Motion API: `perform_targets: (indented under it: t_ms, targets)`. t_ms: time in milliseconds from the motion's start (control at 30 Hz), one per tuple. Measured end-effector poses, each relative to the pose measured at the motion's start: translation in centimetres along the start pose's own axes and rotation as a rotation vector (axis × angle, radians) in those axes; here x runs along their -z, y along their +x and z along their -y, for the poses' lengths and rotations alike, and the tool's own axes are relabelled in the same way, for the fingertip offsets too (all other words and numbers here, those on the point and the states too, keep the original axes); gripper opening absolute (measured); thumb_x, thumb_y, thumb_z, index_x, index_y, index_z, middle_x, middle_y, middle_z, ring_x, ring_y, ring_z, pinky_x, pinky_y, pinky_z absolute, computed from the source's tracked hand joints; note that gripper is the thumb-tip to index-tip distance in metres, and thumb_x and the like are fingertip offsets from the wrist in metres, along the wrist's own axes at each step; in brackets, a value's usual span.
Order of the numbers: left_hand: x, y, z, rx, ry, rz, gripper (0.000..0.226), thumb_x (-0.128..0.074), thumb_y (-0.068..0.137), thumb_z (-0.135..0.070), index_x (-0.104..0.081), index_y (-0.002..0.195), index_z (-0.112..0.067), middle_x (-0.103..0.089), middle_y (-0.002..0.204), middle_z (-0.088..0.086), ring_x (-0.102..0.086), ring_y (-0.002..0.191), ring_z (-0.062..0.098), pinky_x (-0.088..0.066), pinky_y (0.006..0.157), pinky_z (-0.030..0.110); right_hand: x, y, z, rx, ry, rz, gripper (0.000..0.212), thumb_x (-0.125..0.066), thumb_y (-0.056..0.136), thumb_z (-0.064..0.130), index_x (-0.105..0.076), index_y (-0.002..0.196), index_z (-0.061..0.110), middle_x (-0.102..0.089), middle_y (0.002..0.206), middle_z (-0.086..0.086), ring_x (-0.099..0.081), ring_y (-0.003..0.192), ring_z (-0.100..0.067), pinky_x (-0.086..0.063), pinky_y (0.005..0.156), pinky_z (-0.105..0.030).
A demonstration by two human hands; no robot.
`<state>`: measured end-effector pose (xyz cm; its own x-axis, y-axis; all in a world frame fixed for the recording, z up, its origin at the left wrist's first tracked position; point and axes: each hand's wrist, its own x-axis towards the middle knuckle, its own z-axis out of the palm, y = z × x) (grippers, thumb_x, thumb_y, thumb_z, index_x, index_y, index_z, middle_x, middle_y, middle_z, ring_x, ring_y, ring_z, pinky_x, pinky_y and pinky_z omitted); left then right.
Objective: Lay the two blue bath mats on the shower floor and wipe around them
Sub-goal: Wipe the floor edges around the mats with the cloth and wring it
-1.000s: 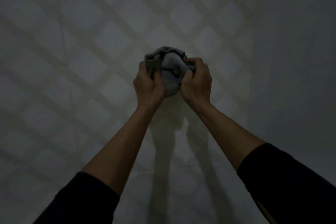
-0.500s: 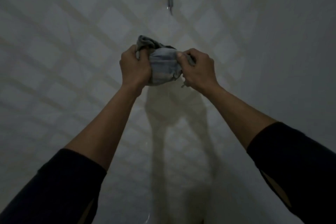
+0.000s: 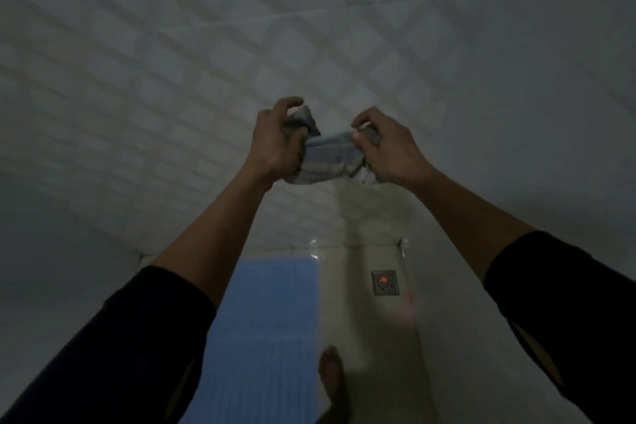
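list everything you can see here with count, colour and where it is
mat: 1 in view, blue, flat on the floor at lower centre, left of the drain
drain: 1, square grey metal with something reddish at its middle, in the floor right of the mat
floor: pale beige tile, lower centre, between mat and drain
wall: pale tile with a faint diamond pattern, across the top and left
cloth: 1, grey-blue, bunched, held up between both hands in front of the wall
foot: 1, bare, on the floor at the mat's right edge
sleeves: 2, black, lower corners
left hand: grips the cloth's left end
right hand: pinches the cloth's right end
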<state>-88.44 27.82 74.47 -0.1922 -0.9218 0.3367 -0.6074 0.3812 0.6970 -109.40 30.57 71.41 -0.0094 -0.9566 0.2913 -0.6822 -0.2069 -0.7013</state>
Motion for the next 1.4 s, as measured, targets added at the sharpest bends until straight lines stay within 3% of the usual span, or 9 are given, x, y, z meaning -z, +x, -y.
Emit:
perform_targets:
  t_ms: [67,167,333,533,700,900,1033,1167,1400]
  targets:
    - [-1.1,-2.4,1.5,0.068,0.034,0.047,0.045,-0.059,0.084,-0.016,-0.052,0.128,-0.024,-0.068,0.108,0.007,-0.066,0.092,0.014,-0.059,0.082,0.03,-1.1,-2.0,-1.4,-0.004,0.0,0.048,0.01,-0.05,0.096,0.035,-0.056,0.104,0.031,-0.063,0.105,-0.006,-0.062,0.089,-0.023,-0.052,0.076,-0.034]
    - [-2.3,-5.1,2.9,0.109,0.097,0.163,0.023,-0.059,0.089,-0.025,-0.069,0.11,-0.02,-0.065,0.109,0.008,-0.061,0.105,0.023,-0.055,0.091,0.038,-2.1,-4.2,-2.4,-0.027,0.043,0.098,0.012,-0.055,0.095,0.029,-0.063,0.098,0.021,-0.067,0.098,-0.002,-0.061,0.091,-0.017,-0.048,0.077,-0.028]
    - [-2.9,-8.7,3.5,0.372,-0.027,0.31,0.029,-0.08,0.076,-0.045,-0.079,0.081,-0.016,-0.073,0.07,0.007,-0.068,0.061,0.015,-0.054,0.056,0.03,-3.7,-7.1,-3.3,-0.178,0.159,0.145,0.025,-0.071,0.085,0.04,-0.072,0.079,0.015,-0.072,0.078,-0.001,-0.061,0.07,-0.005,-0.04,0.057,-0.007]
    - [-4.4,-10.5,9.1,0.514,-0.017,0.494,0.048,-0.098,0.047,-0.034,-0.077,0.085,-0.014,-0.076,0.081,0.007,-0.072,0.071,0.018,-0.061,0.06,0.037,-8.5,-9.3,-5.5,-0.297,0.083,0.414,0.055,-0.095,0.053,0.031,-0.072,0.099,0.013,-0.07,0.1,0.0,-0.064,0.086,-0.014,-0.051,0.068,-0.022]
    - [-6.7,-13.3,16.5,0.421,0.111,0.605,0.059,-0.099,0.042,-0.022,-0.079,0.095,-0.005,-0.074,0.099,0.018,-0.071,0.09,0.027,-0.06,0.076,0.045,-17.1,-12.2,-9.8,-0.256,-0.054,0.472,0.032,-0.082,0.071,0.015,-0.074,0.1,0.006,-0.07,0.103,-0.016,-0.066,0.093,-0.029,-0.051,0.075,-0.031]
    - [-11.7,-18.0,28.4,0.386,0.16,0.677,0.063,-0.084,0.075,-0.015,-0.056,0.13,-0.001,-0.042,0.138,0.017,-0.039,0.132,0.03,-0.036,0.103,0.023,-29.1,-16.4,-16.8,-0.194,-0.206,0.49,0.03,-0.065,0.08,0.01,-0.066,0.109,0.017,-0.062,0.114,-0.009,-0.057,0.101,-0.035,-0.046,0.081,-0.038]
    - [-17.2,-21.7,37.1,0.296,0.18,0.708,0.045,-0.079,0.079,-0.017,-0.065,0.121,-0.009,-0.04,0.137,0.01,-0.031,0.13,0.021,-0.026,0.09,0.009,-35.9,-19.6,-21.7,-0.185,-0.284,0.473,0.034,-0.058,0.083,0.001,-0.06,0.115,0.015,-0.058,0.117,-0.006,-0.049,0.105,-0.034,-0.044,0.083,-0.043]
    - [-23.8,-24.3,43.6,0.275,0.199,0.701,0.035,-0.075,0.08,-0.017,-0.071,0.114,-0.012,-0.055,0.115,0.004,-0.05,0.115,0.02,-0.046,0.097,0.034,-42.3,-21.7,-29.4,-0.248,-0.229,0.504,0.042,-0.055,0.083,0.006,-0.055,0.122,0.023,-0.053,0.124,-0.002,-0.057,0.103,-0.03,-0.052,0.077,-0.044]
    - [-37.6,-25.5,57.2,0.315,0.2,0.549,0.038,-0.069,0.086,-0.02,-0.064,0.123,-0.021,-0.065,0.115,0.006,-0.061,0.105,0.021,-0.053,0.092,0.037,-53.4,-20.6,-43.3,-0.203,-0.244,0.41,0.033,-0.06,0.084,0.007,-0.06,0.116,0.016,-0.05,0.12,-0.006,-0.059,0.087,-0.033,-0.037,0.061,-0.031]
